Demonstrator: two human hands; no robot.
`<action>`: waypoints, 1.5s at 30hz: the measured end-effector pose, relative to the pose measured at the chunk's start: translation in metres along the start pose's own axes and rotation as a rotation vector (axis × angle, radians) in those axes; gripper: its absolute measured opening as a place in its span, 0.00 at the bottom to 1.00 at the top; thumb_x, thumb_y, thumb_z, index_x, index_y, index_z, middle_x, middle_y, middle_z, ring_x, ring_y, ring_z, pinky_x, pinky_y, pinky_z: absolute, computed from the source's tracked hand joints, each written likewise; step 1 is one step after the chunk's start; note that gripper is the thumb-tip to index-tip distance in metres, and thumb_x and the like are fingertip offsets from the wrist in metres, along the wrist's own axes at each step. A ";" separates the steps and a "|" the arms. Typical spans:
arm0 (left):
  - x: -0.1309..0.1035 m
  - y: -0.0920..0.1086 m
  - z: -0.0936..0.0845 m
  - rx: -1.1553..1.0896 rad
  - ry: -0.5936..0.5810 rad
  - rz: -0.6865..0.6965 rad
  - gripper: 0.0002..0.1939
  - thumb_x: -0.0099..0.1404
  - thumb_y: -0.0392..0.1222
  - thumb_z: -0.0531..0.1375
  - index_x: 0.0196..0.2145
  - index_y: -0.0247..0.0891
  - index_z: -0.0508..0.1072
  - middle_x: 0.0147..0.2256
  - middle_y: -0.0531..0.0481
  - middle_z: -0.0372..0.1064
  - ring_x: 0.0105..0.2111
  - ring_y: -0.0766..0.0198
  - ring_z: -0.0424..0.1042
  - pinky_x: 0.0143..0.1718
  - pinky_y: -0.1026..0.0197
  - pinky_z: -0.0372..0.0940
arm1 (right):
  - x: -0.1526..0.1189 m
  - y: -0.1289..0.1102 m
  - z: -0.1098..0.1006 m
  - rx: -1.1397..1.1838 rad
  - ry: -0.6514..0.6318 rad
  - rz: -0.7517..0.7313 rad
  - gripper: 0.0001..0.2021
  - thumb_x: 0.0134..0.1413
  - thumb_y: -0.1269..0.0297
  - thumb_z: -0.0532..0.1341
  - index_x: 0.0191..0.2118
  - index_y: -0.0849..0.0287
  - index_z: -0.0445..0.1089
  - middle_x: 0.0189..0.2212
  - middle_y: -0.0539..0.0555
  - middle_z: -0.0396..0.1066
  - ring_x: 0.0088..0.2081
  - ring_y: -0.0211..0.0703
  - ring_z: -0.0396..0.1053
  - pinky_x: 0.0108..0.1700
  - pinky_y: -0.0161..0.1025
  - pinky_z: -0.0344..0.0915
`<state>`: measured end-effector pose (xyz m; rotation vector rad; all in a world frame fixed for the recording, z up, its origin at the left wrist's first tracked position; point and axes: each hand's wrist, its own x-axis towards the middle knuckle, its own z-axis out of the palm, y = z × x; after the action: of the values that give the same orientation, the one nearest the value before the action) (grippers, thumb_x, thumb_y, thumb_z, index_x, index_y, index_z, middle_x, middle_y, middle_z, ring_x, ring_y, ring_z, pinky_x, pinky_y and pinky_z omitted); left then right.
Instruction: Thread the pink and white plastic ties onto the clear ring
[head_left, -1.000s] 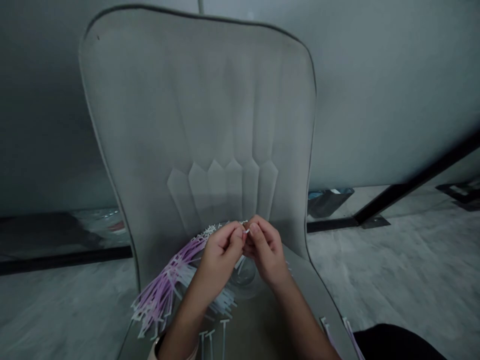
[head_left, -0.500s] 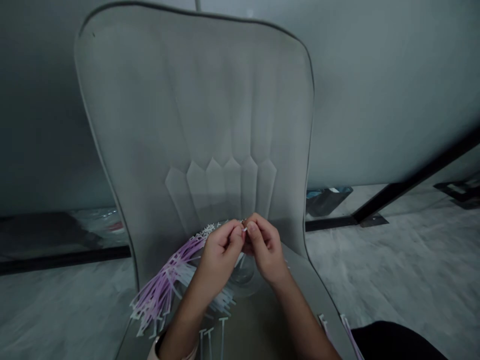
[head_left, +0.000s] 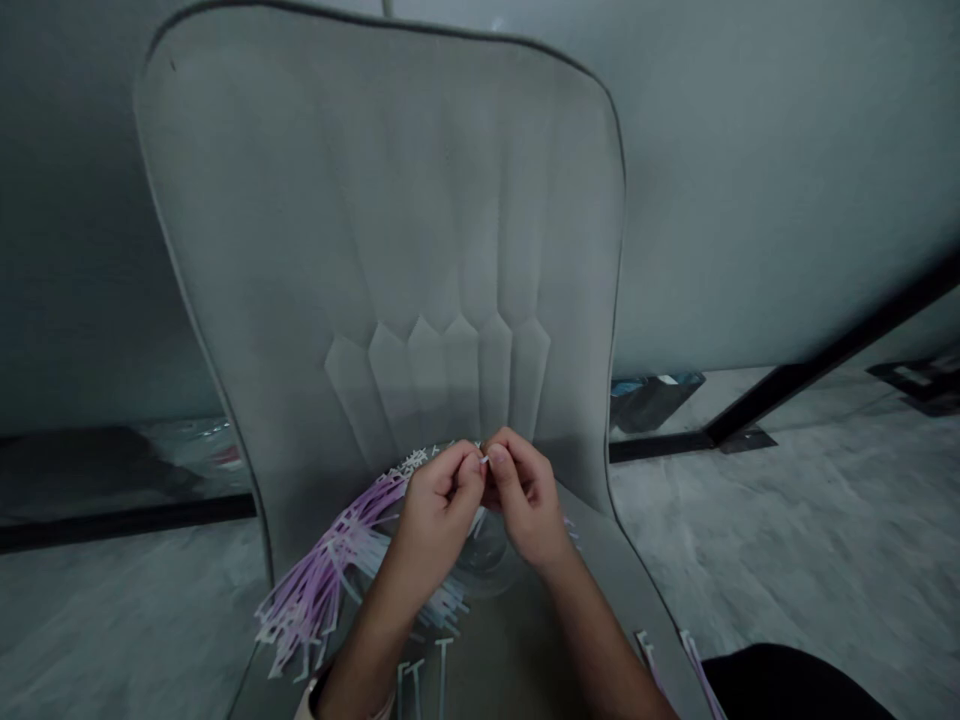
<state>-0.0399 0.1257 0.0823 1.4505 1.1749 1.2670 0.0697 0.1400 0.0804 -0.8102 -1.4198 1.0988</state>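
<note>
My left hand (head_left: 442, 500) and my right hand (head_left: 525, 490) meet above the chair seat, thumbs and forefingers pinched together. Between the fingertips shows a small white piece (head_left: 484, 460), mostly hidden, so its kind is unclear. Left of my left hand lies a bundle of thin purple strips (head_left: 322, 570) with white T-shaped ends. Pale, whitish strips (head_left: 367, 550) lie beside it, partly behind my left forearm. Below the hands sits a clear round dish (head_left: 487, 565), partly covered by them. A few single pale T-ended strips (head_left: 442, 670) lie nearer to me.
A grey padded chair (head_left: 465, 230) holds everything, its backrest rising beyond my hands. More purple strips (head_left: 694, 655) lie at the seat's right edge. A dark bag (head_left: 652, 400) rests on the floor behind, near a black metal bar (head_left: 810, 375). Something black (head_left: 780, 680) is at lower right.
Both hands keep the same pinch on the small white piece. The view has shifted very slightly, so the chair and hands appear a little further left.
</note>
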 end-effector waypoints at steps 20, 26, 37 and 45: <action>-0.003 0.004 -0.004 -0.055 -0.097 -0.019 0.18 0.71 0.51 0.50 0.26 0.39 0.58 0.24 0.57 0.52 0.22 0.69 0.49 0.21 0.67 0.48 | -0.003 0.002 -0.002 -0.124 0.033 -0.089 0.17 0.67 0.56 0.50 0.26 0.56 0.57 0.21 0.46 0.54 0.23 0.36 0.52 0.25 0.35 0.50; -0.003 0.004 -0.007 -0.025 -0.083 -0.011 0.19 0.71 0.51 0.51 0.25 0.38 0.60 0.23 0.57 0.52 0.22 0.69 0.50 0.21 0.67 0.47 | -0.001 0.004 -0.006 -0.233 -0.026 -0.156 0.18 0.68 0.59 0.49 0.25 0.57 0.57 0.21 0.47 0.56 0.23 0.37 0.55 0.27 0.36 0.51; -0.001 -0.001 -0.007 0.007 -0.013 -0.060 0.20 0.72 0.51 0.49 0.24 0.39 0.58 0.22 0.58 0.51 0.22 0.69 0.51 0.22 0.66 0.48 | 0.000 0.007 -0.005 -0.308 -0.071 -0.147 0.16 0.67 0.64 0.50 0.25 0.57 0.57 0.20 0.46 0.55 0.23 0.35 0.55 0.27 0.35 0.51; 0.000 0.001 -0.007 0.090 -0.025 -0.052 0.21 0.72 0.51 0.47 0.23 0.40 0.56 0.21 0.58 0.49 0.22 0.68 0.51 0.23 0.64 0.49 | 0.001 0.005 -0.007 -0.366 -0.119 -0.161 0.16 0.67 0.66 0.50 0.25 0.58 0.58 0.20 0.45 0.56 0.22 0.35 0.56 0.28 0.34 0.50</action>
<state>-0.0468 0.1253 0.0838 1.4874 1.2591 1.1707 0.0761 0.1439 0.0761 -0.8792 -1.7862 0.7846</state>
